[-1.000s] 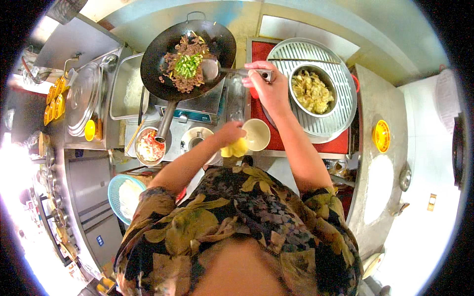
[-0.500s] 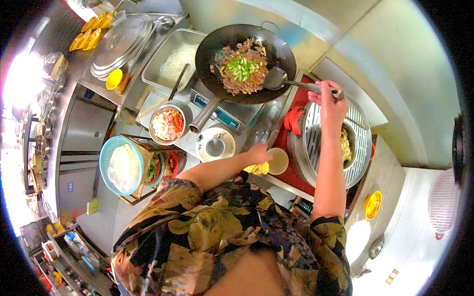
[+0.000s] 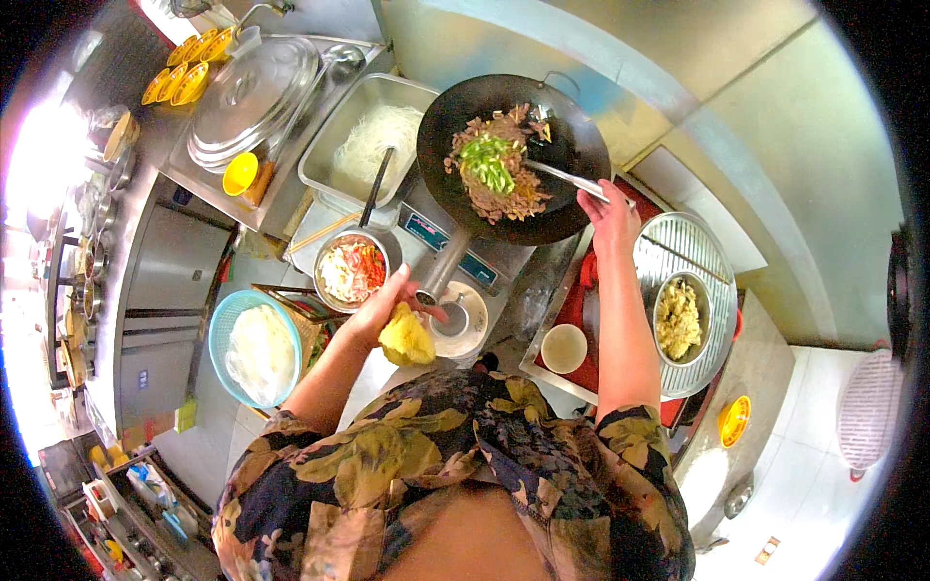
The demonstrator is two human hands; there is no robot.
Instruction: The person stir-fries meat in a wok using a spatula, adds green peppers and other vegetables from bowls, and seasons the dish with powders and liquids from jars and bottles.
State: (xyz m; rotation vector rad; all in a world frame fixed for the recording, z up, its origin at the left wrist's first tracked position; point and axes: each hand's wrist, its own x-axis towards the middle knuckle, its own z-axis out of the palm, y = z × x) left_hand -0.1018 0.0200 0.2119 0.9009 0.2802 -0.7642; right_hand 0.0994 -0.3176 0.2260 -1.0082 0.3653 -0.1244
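Observation:
A dark wok point(image 3: 572, 194) rests at the upper centre, with browned shredded meat point(image 3: 504, 145) and chopped green pepper point(image 3: 486, 165) in it. My right hand point(image 3: 612, 215) is closed round the metal handle of a wok spatula point(image 3: 572, 177); its head is down among the meat. Beside the end of the wok handle point(image 3: 446, 269) is my left hand point(image 3: 386, 305), from which a yellow cloth point(image 3: 407, 339) hangs. Just left of that hand stands a metal pot point(image 3: 354, 269) of red and pale chopped pieces, a dark ladle handle point(image 3: 376, 189) rising from it.
A tray of white noodles point(image 3: 373, 140) lies behind the pot. On the right, a slatted steamer lid point(image 3: 693, 257) surrounds a bowl of yellowish food point(image 3: 681, 315). A pale cup point(image 3: 564, 349), a blue basket point(image 3: 254, 349) and a scale point(image 3: 426, 229) are close by.
My left hand has moved left with the yellow cloth, from the pale cup to the wok handle. My right hand has brought the spatula further into the meat. The whole view has shifted slightly.

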